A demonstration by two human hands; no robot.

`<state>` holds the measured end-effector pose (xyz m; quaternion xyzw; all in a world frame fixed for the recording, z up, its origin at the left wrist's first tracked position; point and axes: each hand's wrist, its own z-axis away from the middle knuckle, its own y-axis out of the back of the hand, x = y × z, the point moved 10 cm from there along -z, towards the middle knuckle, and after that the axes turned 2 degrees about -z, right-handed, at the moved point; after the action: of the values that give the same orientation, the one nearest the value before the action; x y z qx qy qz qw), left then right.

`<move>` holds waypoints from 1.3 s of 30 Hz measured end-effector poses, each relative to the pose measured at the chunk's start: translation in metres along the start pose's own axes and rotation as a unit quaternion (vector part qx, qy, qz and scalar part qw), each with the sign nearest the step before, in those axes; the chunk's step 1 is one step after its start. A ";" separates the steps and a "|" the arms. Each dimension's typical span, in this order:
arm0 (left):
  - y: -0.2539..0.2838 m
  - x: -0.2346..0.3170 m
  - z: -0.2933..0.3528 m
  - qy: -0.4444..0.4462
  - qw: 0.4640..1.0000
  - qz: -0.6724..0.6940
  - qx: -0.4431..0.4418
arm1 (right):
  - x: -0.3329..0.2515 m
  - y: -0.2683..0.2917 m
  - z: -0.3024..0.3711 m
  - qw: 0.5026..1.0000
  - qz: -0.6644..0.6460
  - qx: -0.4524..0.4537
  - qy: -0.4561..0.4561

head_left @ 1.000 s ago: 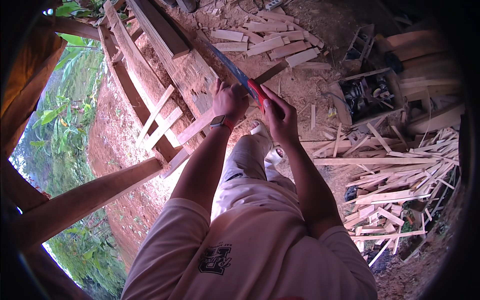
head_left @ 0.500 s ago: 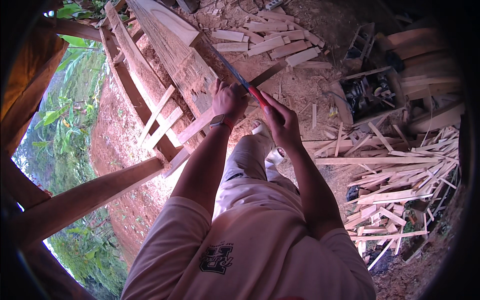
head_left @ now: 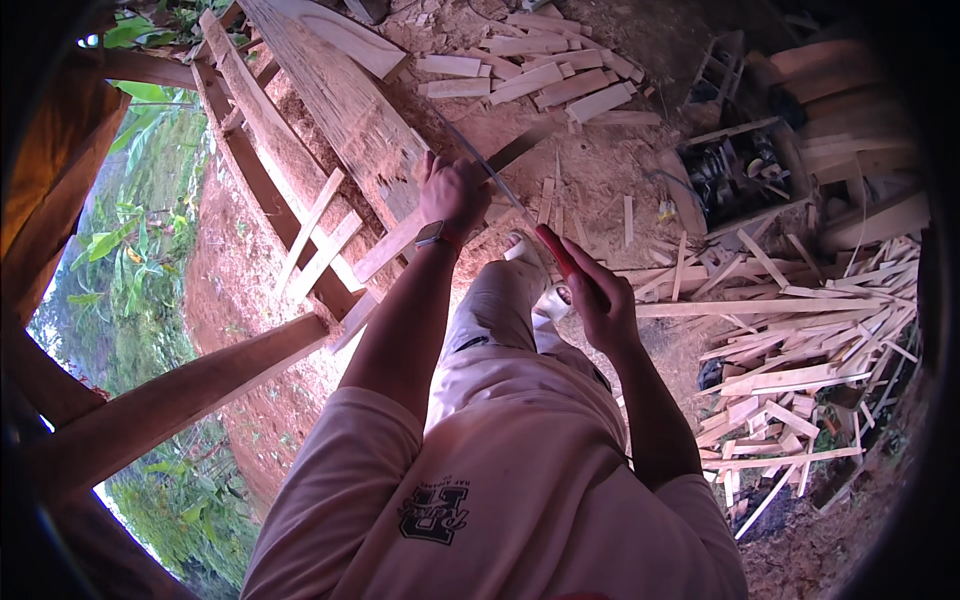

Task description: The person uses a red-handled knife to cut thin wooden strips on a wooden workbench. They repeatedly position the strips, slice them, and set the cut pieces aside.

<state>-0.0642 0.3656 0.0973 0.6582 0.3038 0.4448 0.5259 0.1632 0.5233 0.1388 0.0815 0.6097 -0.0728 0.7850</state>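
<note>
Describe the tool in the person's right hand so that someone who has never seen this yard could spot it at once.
Start at the long pale plank slanting down from the top of the view, where the left hand rests. Just right of it, the right hand grips a handsaw. Its red handle and thin metal blade set it apart from the wood offcuts around.

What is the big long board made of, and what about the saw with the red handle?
The board looks like raw, unpainted wood: pale, rough, with streaky grain. The saw seems to have a thin grey metal blade, dull rather than shiny, and its red handle, gripped in the right hand, looks like smooth plastic, though that is hard to tell. The left hand rests on the board.
</note>
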 end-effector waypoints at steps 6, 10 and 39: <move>-0.001 -0.002 -0.001 0.011 1.000 0.009 -0.001 | -0.019 0.034 0.076 0.997 0.080 0.007 0.006; -0.005 -0.006 0.000 -0.011 1.000 0.004 0.025 | -0.024 0.066 0.104 0.998 0.036 0.058 0.012; -0.018 -0.012 -0.004 0.013 0.998 0.038 -0.039 | -0.015 0.017 0.022 1.000 0.024 -0.004 -0.007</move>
<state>-0.0711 0.3616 0.0773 0.6423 0.2679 0.4849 0.5297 0.1841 0.5349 0.1590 0.0927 0.6024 -0.0525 0.7910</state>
